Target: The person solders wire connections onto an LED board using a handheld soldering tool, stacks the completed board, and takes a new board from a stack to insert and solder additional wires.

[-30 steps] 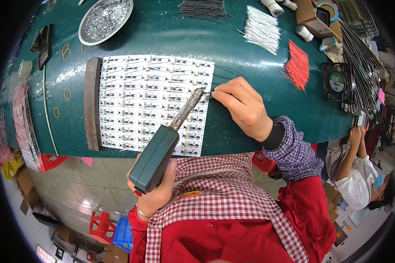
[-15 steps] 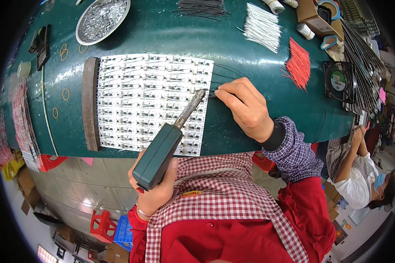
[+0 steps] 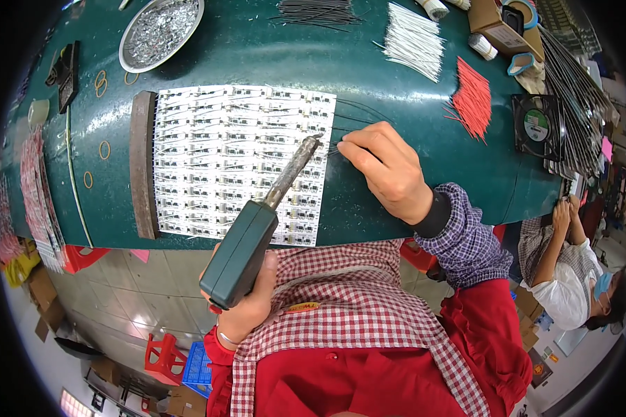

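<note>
My left hand (image 3: 249, 304) is wrapped round the dark green handle of a soldering gun (image 3: 238, 254). Its metal barrel slants up and to the right, with the tip over the right edge of a white circuit board panel (image 3: 240, 163). Rows of small dark parts and thin wires cover the panel. Just beyond that edge, my right hand (image 3: 389, 170) pinches a thin black wire (image 3: 334, 150), mostly hidden by the fingers. Several other black wires (image 3: 365, 110) stick out from the panel's upper right edge.
A brown bar (image 3: 143, 165) lies along the panel's left side. Behind are a bowl of metal scraps (image 3: 161, 35) and bundles of black (image 3: 318, 12), white (image 3: 414, 42) and red wires (image 3: 473, 99). A solder spool (image 3: 535, 126) stands at right. Another person (image 3: 570, 278) sits far right.
The soldering gun and my left hand have shifted slightly left and down, its tip drawing back a little from the panel's edge. My right hand has barely moved.
</note>
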A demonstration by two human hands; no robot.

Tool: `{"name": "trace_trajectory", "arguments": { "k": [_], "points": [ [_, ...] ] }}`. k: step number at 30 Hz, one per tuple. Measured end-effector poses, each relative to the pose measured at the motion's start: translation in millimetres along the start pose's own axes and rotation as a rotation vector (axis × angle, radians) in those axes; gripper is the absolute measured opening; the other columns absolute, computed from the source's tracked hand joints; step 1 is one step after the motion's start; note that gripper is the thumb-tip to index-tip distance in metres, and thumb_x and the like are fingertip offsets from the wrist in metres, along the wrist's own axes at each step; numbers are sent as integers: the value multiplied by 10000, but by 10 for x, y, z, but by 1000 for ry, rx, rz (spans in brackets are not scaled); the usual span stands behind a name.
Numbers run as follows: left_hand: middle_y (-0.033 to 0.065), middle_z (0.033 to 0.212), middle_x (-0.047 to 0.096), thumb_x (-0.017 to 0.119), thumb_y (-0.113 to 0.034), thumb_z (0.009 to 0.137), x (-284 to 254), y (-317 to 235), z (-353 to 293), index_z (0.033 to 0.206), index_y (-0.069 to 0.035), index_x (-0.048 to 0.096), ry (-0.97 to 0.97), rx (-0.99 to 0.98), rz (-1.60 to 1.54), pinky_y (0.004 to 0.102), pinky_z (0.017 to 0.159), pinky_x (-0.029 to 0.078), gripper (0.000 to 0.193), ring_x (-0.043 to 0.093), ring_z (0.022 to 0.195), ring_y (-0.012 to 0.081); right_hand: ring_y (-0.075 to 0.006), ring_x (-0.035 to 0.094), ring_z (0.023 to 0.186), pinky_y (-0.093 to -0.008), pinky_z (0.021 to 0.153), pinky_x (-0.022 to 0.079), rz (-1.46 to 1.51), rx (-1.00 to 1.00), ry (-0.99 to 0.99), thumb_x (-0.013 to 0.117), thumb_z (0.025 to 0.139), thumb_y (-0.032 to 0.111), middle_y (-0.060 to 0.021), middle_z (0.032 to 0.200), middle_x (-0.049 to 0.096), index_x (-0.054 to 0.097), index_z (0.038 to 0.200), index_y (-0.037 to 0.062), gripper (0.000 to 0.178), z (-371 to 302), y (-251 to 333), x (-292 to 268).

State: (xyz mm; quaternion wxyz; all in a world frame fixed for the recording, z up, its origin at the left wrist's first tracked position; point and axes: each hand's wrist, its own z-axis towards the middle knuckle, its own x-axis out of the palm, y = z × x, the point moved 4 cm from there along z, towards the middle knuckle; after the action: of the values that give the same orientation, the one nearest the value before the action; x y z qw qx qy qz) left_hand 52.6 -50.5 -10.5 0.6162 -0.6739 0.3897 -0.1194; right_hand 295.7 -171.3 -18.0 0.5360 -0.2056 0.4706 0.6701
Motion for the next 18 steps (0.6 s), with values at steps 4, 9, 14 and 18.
{"name": "trace_trajectory", "arguments": {
  "k": [4,9,14,18],
  "points": [
    [129,904,718,811,-55,832,-25,21,-37,1034,37,729,-28,44,15,317,644,544,237,698,720,210,-274,640,879,-344,712,551,-3,0,-3,689,729,20,-120,986,635,651,1017,-30,294,-6,-1,2],
    [123,912,732,822,-76,836,-32,26,-50,1044,31,732,-33,122,91,323,647,553,250,709,724,208,-285,643,878,-348,719,552,-11,42,30,691,721,9,-127,1007,648,660,1036,-37,320,-112,-10,-114],
    [104,1054,719,799,-30,878,-97,61,-102,1197,58,685,35,14,43,280,757,542,350,670,865,146,-298,656,833,-362,698,550,-106,87,-85,700,691,-62,-148,973,672,680,1024,-47,334,-236,89,-397],
    [110,1011,732,806,-55,870,-97,42,-96,1158,45,700,27,37,80,293,727,551,323,692,827,170,-302,665,825,-362,695,553,-38,44,-119,703,678,-84,-156,962,681,695,1027,-56,350,-166,169,-394]
  ]
}}
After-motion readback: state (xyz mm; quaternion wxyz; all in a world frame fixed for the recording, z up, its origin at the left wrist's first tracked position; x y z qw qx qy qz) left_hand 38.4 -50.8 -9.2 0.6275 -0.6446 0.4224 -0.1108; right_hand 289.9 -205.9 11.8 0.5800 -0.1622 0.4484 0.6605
